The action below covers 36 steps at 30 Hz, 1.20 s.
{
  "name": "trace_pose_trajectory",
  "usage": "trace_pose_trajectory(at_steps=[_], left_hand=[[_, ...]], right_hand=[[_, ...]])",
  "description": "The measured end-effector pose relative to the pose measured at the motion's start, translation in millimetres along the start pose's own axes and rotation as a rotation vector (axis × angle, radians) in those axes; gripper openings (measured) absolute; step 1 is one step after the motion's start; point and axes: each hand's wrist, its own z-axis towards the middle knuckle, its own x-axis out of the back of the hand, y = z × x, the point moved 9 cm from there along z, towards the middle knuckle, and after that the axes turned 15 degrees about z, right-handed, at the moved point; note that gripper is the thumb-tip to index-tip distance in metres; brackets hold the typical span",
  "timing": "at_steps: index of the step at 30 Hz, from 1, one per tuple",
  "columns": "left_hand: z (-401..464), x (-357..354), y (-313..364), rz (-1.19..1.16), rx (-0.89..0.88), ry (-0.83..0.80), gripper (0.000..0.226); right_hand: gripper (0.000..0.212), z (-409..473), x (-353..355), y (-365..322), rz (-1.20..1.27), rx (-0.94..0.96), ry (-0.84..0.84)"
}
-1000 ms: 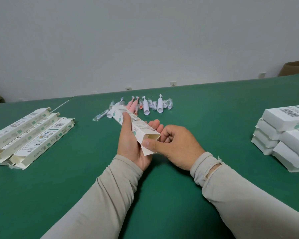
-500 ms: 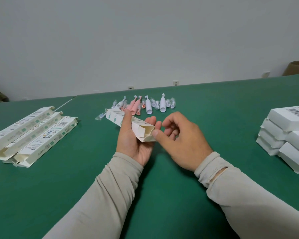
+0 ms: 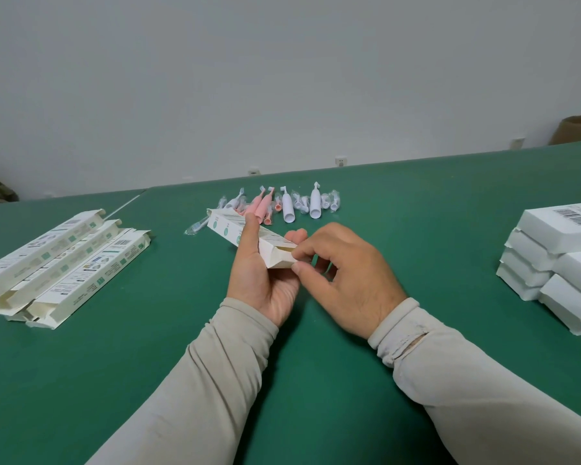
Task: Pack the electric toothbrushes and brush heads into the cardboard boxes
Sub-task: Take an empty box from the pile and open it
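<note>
Long white printed cardboard box (image 3: 249,238): axis ran 10-to-4 o'clock; left hand (image 3: 260,280) gripped it; right hand (image 3: 346,280) pinched flap at 4 o'clock end.

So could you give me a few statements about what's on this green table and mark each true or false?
1. The left hand grips a long cardboard box. True.
2. The right hand rests flat on the table. False: its fingertips pinch the box's near end flap.
3. Pink and white toothbrushes lie beyond the hands. True.
4. The stack of white boxes sits on the person's left. False: it is on the right; the flat open boxes lie left.
</note>
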Motion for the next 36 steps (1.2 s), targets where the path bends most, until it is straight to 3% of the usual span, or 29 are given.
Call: trace_pose_trajectory(at_steps=[6, 13, 17, 25, 28, 31, 34, 36], left_hand=[[-2.5, -5.7, 1.2, 0.002, -0.024, -0.02, 0.086], [-9.0, -17.0, 10.6, 0.138, -0.127, -0.07, 0.059], [-11.7, -21.5, 9.0, 0.158, -0.117, -0.105, 0.048], [-13.3, -16.1, 4.4, 0.194, -0.03, -0.084, 0.049], [-15.6, -3.7, 14.8, 0.457, -0.045, 0.039, 0.055], [-19.6, 11.4, 34.5, 0.942, -0.196, 0.227, 0.046], [-17.8, 5.9, 37.3, 1.553, -0.356, 0.146, 0.053], [-15.2, 6.5, 34.7, 1.815, -0.393, 0.098, 0.061]], right_hand=[[0.006, 0.1, 1.8, 4.1, 0.071, -0.023, 0.025], [0.013, 0.4, 8.0, 9.5, 0.047, -0.048, 0.09], [0.016, 0.4, 9.9, 13.6, 0.062, -0.086, 0.119], [0.018, 1.1, 12.0, 22.7, 0.132, -0.157, 0.135], [0.017, 3.1, 21.3, 38.4, 0.298, -0.288, 0.215], [0.023, 1.5, 40.7, 56.8, 0.342, -0.413, 0.362], [0.024, -4.0, 50.7, 74.0, 0.451, -0.538, 0.465], [0.028, -8.1, 54.1, 83.3, 0.567, -0.623, 0.519]])
